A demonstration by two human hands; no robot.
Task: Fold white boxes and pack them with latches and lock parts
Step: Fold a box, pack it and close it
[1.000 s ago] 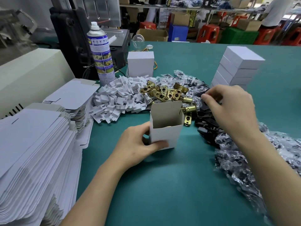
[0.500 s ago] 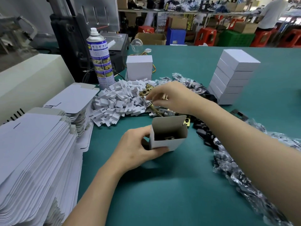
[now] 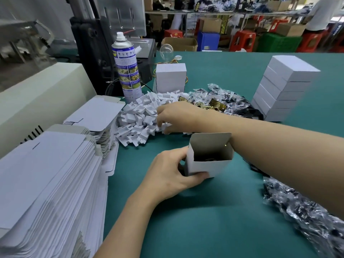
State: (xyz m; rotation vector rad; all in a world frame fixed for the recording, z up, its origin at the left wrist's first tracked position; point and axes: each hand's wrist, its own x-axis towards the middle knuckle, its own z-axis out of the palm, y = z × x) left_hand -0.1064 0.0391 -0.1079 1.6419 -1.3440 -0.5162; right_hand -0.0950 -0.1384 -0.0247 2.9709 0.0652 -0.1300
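My left hand (image 3: 170,172) grips an open white box (image 3: 206,164) standing upright on the green table, flap up; dark metal parts lie inside it. My right hand (image 3: 176,116) reaches across above the box into the pile of white cardboard inserts (image 3: 141,118), fingers curled and pinching an insert at the pile's right edge. Brass latches (image 3: 210,105) lie just behind my right wrist, next to bagged black lock parts (image 3: 229,101).
Flat unfolded box blanks (image 3: 46,183) are stacked at the left. A spray can (image 3: 126,66) and a closed white box (image 3: 170,77) stand behind the inserts. A stack of packed boxes (image 3: 284,88) stands at the right. More bagged parts (image 3: 307,215) lie at the lower right.
My right hand went from the bagged parts to the brass latches, a latch went into the box, then the hand moved left to the white inserts. My left hand kept holding the box.
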